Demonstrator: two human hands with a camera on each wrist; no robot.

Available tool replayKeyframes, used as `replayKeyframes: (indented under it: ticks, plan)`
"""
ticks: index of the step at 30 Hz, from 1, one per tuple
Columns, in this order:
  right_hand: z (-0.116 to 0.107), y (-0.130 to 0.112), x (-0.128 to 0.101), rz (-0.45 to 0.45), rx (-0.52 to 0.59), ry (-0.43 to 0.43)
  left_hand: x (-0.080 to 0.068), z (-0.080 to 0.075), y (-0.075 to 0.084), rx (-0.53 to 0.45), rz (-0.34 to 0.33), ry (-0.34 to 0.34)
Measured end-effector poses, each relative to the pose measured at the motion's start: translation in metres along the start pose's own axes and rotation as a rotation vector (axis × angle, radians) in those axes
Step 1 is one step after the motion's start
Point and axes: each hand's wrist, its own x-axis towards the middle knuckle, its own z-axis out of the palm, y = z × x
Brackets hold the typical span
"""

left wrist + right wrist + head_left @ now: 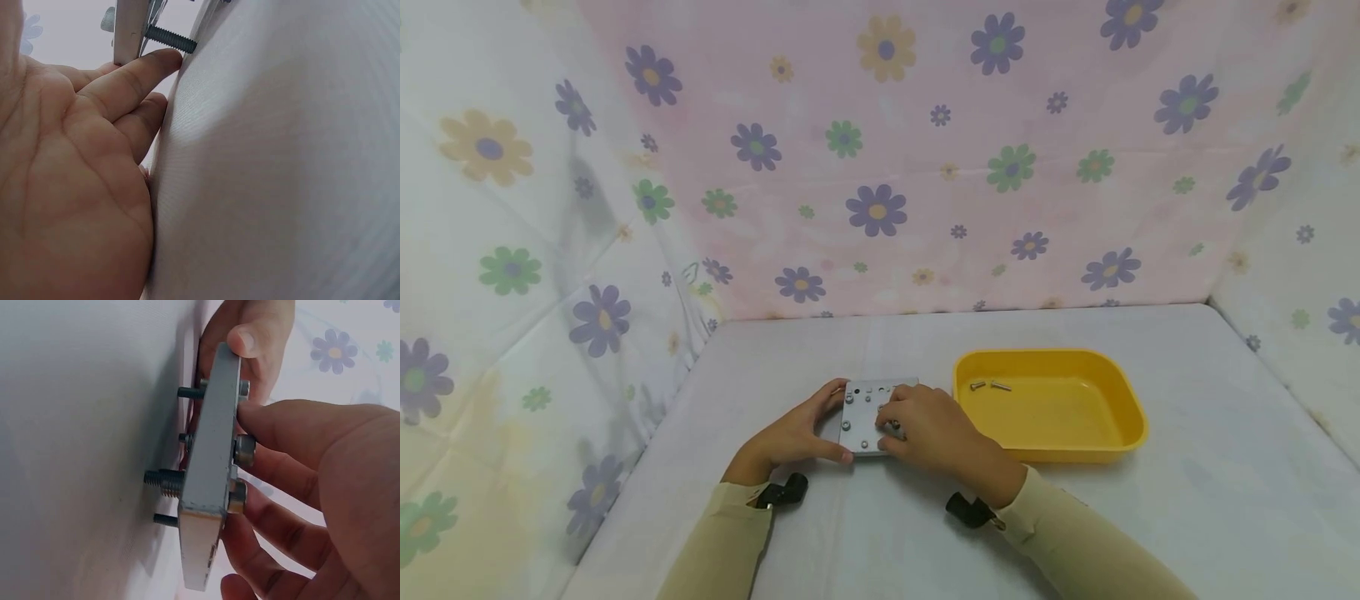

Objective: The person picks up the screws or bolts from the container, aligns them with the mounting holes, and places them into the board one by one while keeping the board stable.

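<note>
Metal plate [867, 417] sits on the white table [1150, 517], just left of the yellow tray [1051, 403], between both hands. It does not lie flat: the right wrist view shows threaded bolt shanks [164, 481] sticking out of its underside and standing on the cloth, so the plate rides raised on them.

Left hand [790, 433] grasps the plate's left edge, thumb [253, 337] on the top face and fingers [134, 72] tucked under the edge beside one shank [170, 39]. My read: that is a clamp to stop the plate rocking or turning on its bolts.

Right hand [932, 429] covers the plate's right side, fingertips [256, 419] down on the bolt heads [244, 450] on the top face. They look curled round one head, pinching it (which head exactly, I cannot tell, the fingers hide it).

Several heads and a few open holes [868, 388] show on the uncovered part of the plate.

Tray: shallow, open top, rim close to the right hand. Inside, two loose small bolts [989, 385] lie near its far left corner, the corner nearest the plate's far edge. Rest of the tray floor shows bare yellow.
</note>
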Motion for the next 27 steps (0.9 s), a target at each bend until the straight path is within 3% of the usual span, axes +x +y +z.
replayKeyframes:
  ticks: [11,18,27]
  plan:
    - [-0.010,0.008,-0.003,-0.029,-0.037,-0.045,0.000,0.001,0.000,0.008,-0.017,0.003]
    - [-0.020,0.017,-0.003,-0.020,-0.077,-0.039,0.000,0.000,0.000,0.015,-0.018,0.005]
    - [-0.039,0.027,-0.008,0.025,-0.049,-0.050,0.000,0.000,0.000,0.003,0.003,0.003]
